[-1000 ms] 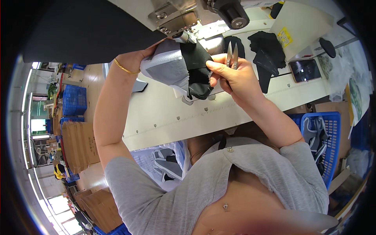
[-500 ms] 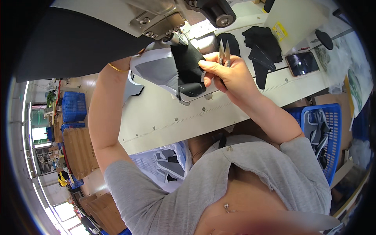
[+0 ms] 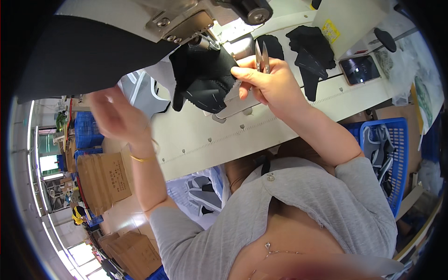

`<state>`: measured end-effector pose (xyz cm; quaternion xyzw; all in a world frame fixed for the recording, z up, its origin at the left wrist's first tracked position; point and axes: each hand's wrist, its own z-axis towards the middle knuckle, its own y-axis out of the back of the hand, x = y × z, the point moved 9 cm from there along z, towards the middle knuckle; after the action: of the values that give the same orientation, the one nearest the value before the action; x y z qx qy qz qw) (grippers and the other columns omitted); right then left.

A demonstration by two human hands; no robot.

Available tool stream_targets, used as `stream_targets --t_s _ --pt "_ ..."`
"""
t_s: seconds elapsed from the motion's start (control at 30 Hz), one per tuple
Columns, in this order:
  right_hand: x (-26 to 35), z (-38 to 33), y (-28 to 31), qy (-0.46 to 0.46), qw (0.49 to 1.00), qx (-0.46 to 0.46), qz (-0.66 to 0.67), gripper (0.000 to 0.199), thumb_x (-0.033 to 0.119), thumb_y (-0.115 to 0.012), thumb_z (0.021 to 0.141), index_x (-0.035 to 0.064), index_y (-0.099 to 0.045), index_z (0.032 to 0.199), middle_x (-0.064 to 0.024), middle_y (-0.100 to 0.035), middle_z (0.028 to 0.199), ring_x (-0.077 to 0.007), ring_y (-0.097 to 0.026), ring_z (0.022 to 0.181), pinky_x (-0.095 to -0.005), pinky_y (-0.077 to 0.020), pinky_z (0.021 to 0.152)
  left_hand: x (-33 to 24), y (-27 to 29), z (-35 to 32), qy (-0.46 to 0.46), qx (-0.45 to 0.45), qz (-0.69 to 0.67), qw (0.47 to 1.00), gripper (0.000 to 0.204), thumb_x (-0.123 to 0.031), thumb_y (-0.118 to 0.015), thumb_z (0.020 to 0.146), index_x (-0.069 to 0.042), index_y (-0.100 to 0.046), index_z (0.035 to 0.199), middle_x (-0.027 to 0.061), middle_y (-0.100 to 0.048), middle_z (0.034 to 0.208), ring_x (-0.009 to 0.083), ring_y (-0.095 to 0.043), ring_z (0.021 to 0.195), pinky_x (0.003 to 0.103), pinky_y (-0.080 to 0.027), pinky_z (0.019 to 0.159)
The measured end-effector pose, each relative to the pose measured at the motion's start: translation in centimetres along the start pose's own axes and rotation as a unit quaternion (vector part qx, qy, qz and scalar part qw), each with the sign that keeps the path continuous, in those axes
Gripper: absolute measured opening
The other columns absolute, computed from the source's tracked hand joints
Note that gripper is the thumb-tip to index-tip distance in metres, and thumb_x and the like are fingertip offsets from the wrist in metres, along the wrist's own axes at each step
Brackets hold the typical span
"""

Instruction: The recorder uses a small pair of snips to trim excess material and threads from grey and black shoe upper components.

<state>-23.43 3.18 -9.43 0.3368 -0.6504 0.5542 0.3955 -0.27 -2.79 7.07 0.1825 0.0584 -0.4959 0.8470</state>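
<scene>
My right hand [image 3: 275, 86] pinches the right edge of a black fabric piece [image 3: 200, 70] between thumb and finger. Tucked in the same hand, thread snips [image 3: 262, 58] point their two blades upward. The black piece lies beneath the sewing machine's presser area [image 3: 205, 43], its lower flap folded and marked with pale lines. A light grey part [image 3: 161, 74] shows at its left. Off the table's left side is my left hand [image 3: 116, 116], blurred and apart from the cloth; its fingers are too smeared to read. Grey cut pieces with white edging [image 3: 142, 95] lie between that hand and the cloth.
Black fabric pieces [image 3: 311, 51] and a phone [image 3: 359, 70] lie on the table's right. The dark machine arm [image 3: 88, 56] covers the upper left. A blue basket [image 3: 396, 163] of grey pieces stands right; a pale blue one [image 3: 179, 193] is below the table edge.
My left hand has come out from behind the cloth and moved left and down. The cloth has swung left, with more black and less grey showing. My right hand keeps its hold.
</scene>
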Motion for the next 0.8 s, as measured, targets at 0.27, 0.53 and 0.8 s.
stream_targets --t_s 0.27,0.53,0.8 --pt "0.3 -0.7 -2.0 0.059 0.997 -0.004 0.049 0.012 0.013 -0.067 0.092 0.0016 -0.069 0.095 -0.0025 -0.067 0.075 -0.0066 -0.064 0.063 -0.019 -0.0365 0.047 -9.3 -7.5 -7.3 -0.247 0.251 -0.022 0.936 0.026 -0.01 -0.067 0.083 0.003 -0.069 0.105 0.0132 -0.067 0.113 0.0296 -0.063 0.105 0.042 -0.048 0.094" --pt "-0.2 -0.5 -1.8 0.036 0.998 -0.02 0.051 0.015 0.015 -0.067 0.092 0.0024 -0.07 0.099 -0.001 -0.065 0.075 -0.0057 -0.064 0.064 -0.017 -0.0347 0.044 -8.5 -8.0 -7.5 -0.245 0.241 -0.059 0.937 0.023 -0.004 -0.068 0.079 0.004 -0.071 0.101 0.0132 -0.068 0.11 0.0282 -0.065 0.101 0.043 -0.05 0.094" --pt "-0.3 -0.3 -2.3 0.041 0.995 -0.018 0.086 0.019 0.016 -0.062 0.093 0.0028 -0.069 0.105 -0.0037 -0.068 0.073 -0.0021 -0.048 0.049 -0.0183 -0.0304 0.041 -8.1 -8.3 -6.9 -0.244 0.243 -0.057 0.937 0.025 -0.003 -0.068 0.078 0.004 -0.07 0.103 0.013 -0.068 0.109 0.0284 -0.065 0.102 0.043 -0.05 0.093"
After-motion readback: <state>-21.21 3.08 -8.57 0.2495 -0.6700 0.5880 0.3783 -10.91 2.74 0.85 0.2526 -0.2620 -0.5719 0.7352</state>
